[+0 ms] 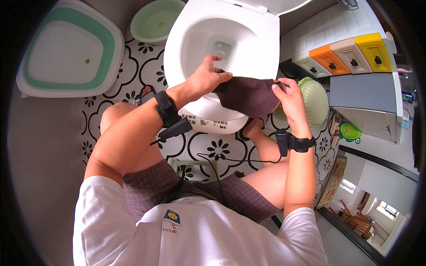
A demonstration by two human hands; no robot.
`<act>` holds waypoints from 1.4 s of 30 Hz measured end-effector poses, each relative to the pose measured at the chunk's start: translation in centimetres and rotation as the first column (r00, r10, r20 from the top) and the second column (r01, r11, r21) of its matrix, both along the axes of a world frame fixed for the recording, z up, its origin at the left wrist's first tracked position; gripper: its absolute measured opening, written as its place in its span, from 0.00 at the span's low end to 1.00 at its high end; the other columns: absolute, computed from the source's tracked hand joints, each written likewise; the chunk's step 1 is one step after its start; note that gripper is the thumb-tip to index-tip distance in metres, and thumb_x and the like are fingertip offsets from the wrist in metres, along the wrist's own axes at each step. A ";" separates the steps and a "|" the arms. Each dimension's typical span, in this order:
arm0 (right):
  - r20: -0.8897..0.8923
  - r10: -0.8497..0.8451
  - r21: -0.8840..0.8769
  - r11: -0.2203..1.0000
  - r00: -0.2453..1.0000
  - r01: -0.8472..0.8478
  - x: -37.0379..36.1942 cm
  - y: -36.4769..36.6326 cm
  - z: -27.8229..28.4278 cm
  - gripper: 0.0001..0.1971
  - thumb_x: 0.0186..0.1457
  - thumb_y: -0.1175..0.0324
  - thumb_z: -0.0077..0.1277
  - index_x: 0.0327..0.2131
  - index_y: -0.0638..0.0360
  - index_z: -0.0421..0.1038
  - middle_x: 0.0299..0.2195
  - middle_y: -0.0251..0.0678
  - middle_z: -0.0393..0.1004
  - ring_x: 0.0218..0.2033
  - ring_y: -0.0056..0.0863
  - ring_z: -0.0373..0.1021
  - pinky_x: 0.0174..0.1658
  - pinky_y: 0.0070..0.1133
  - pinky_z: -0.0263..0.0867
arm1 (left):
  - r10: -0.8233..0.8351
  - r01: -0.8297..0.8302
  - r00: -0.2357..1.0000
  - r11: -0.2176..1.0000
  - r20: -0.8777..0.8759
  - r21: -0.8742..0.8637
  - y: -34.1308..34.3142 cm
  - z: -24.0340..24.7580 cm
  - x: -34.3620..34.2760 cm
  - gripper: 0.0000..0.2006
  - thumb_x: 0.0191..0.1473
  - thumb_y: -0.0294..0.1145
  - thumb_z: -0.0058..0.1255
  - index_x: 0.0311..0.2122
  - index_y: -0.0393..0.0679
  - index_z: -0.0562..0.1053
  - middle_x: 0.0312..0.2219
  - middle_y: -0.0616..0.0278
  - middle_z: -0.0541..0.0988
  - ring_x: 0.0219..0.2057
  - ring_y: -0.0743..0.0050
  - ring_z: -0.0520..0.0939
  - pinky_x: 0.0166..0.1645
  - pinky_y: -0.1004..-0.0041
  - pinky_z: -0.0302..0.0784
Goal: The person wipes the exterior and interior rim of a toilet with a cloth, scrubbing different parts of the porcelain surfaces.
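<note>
Right hand [293,96] pinches the right end of a dark brown cloth [250,95], whose long axis runs crosswise over the front rim of the toilet [248,60] to the left hand [205,81], index finger extended, its grip there unclear.

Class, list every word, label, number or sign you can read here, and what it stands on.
White glossy toilet, front of base: dark printed characters, left unquoted here.
Blue patch with yellow smiling face, on white short-sleeved T-shirt: lettering, if any, too small to read.
</note>
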State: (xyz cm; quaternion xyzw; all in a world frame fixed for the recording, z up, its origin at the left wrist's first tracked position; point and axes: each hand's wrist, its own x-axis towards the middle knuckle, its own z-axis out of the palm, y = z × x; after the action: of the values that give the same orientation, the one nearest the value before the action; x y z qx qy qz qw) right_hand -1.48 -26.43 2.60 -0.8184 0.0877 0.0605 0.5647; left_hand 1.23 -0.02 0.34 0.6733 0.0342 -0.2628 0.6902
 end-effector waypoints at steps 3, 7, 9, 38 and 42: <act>-0.130 -0.038 0.200 0.978 0.991 0.064 -0.5 1.1 2.6 0.21 0.56 0.74 0.51 0.50 0.64 0.56 0.41 0.40 0.74 0.39 0.24 0.71 0.41 0.20 0.67 | -0.077 0.078 0.990 0.997 0.115 -0.003 0.6 0.6 0.1 0.25 0.53 0.22 0.51 0.56 0.31 0.58 0.38 0.50 0.75 0.38 0.70 0.77 0.47 0.72 0.75; -0.020 0.069 0.330 0.942 0.997 -0.059 0.0 0.4 1.9 0.26 0.51 0.79 0.54 0.53 0.64 0.56 0.44 0.38 0.72 0.43 0.24 0.69 0.48 0.21 0.65 | -0.198 0.205 0.969 0.978 0.148 -0.036 0.6 -0.2 0.8 0.21 0.51 0.20 0.52 0.51 0.29 0.65 0.37 0.52 0.77 0.37 0.72 0.78 0.47 0.73 0.75; 0.083 0.154 0.299 0.939 0.985 -0.172 0.0 0.4 1.8 0.28 0.49 0.80 0.56 0.53 0.64 0.58 0.45 0.38 0.71 0.44 0.24 0.69 0.49 0.20 0.64 | -0.181 0.170 0.959 0.983 0.218 0.065 0.7 0.0 0.6 0.19 0.49 0.19 0.54 0.47 0.29 0.70 0.38 0.54 0.77 0.37 0.73 0.78 0.46 0.75 0.75; 0.023 0.024 -0.834 0.552 0.999 0.006 -1.2 1.2 -3.6 0.24 0.56 0.61 0.44 0.47 0.77 0.62 0.36 0.59 0.73 0.37 0.54 0.71 0.43 0.37 0.68 | -0.373 0.249 0.908 0.845 0.189 0.474 1.7 -0.6 0.8 0.23 0.52 0.34 0.54 0.49 0.30 0.67 0.39 0.46 0.78 0.39 0.59 0.79 0.43 0.69 0.75; -0.164 -0.058 -0.716 0.694 0.985 -0.078 -1.8 7.7 -1.3 0.46 0.60 0.50 0.38 0.56 0.91 0.31 0.41 0.73 0.67 0.46 0.57 0.69 0.50 0.35 0.67 | -0.276 0.070 0.922 0.810 0.273 0.582 3.7 -1.3 1.0 0.22 0.50 0.34 0.54 0.48 0.30 0.68 0.38 0.48 0.78 0.39 0.59 0.79 0.43 0.68 0.75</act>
State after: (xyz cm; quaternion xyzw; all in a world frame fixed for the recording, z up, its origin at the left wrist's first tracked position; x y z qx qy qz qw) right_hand -3.24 -18.73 1.34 -0.9658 0.1488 0.0954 0.1895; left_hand 2.23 3.70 -0.94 0.8816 -0.0739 -0.1819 0.4293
